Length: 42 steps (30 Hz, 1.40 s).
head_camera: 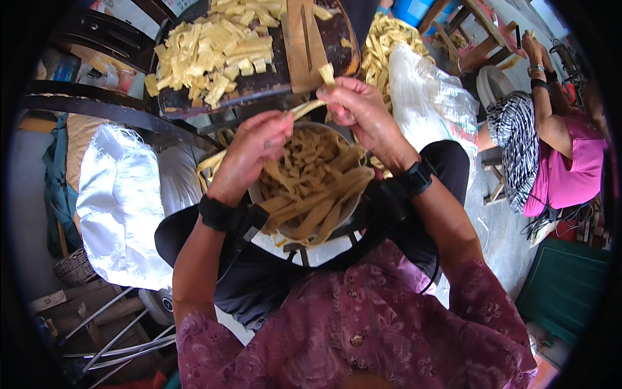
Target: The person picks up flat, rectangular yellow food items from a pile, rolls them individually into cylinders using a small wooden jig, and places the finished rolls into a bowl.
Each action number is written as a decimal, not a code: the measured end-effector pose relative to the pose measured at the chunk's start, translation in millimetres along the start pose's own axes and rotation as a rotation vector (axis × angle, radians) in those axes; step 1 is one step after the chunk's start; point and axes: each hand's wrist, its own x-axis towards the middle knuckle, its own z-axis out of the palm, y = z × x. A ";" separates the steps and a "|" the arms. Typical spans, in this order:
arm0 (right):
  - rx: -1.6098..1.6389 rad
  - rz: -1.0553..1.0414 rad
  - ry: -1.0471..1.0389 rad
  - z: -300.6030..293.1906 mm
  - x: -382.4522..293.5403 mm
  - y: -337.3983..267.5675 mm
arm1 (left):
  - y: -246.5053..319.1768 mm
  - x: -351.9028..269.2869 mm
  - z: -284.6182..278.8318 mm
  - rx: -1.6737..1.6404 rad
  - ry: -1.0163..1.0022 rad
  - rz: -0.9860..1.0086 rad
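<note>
Both my hands hold one yellowish fibrous strip [307,109], stretched between them above a bowl. My left hand [260,148] pinches its lower end, and a tan piece hangs below those fingers. My right hand [359,104] grips the other end, with a short pale tip poking out above the thumb. Under my hands the round bowl [252,194] sits between my knees, filled with short tan pieces [311,160] and longer strips [301,211]. Just beyond, a worn dark wooden seat [252,85] bears a heap of cut yellow pieces [218,48] and a slotted wooden board [306,44].
Right of the seat lie a pile of yellow strips [393,41] and a white plastic sack [418,92]. Another white sack [121,204] stands at left, near metal rods [116,340]. A person in pink [563,170] sits at right, near a green board-like object [563,287].
</note>
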 end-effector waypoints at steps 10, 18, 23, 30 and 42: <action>-0.008 -0.359 0.085 13.9 64.7 -64.4 | 90.8 51.4 -2.0 0.537 0.189 0.487; -0.219 -0.401 0.263 -15.9 84.9 -28.6 | 55.3 92.2 -26.6 0.593 0.335 0.567; -0.405 -0.434 0.088 21.1 20.4 -48.6 | 60.7 34.3 -22.9 0.501 0.312 0.472; -1.132 -0.456 -0.062 17.5 -38.5 -4.9 | 24.1 -6.6 0.1 0.676 0.186 0.441; -0.834 -0.153 -0.030 51.1 -113.4 18.3 | -10.5 -112.3 76.0 1.015 -0.147 0.628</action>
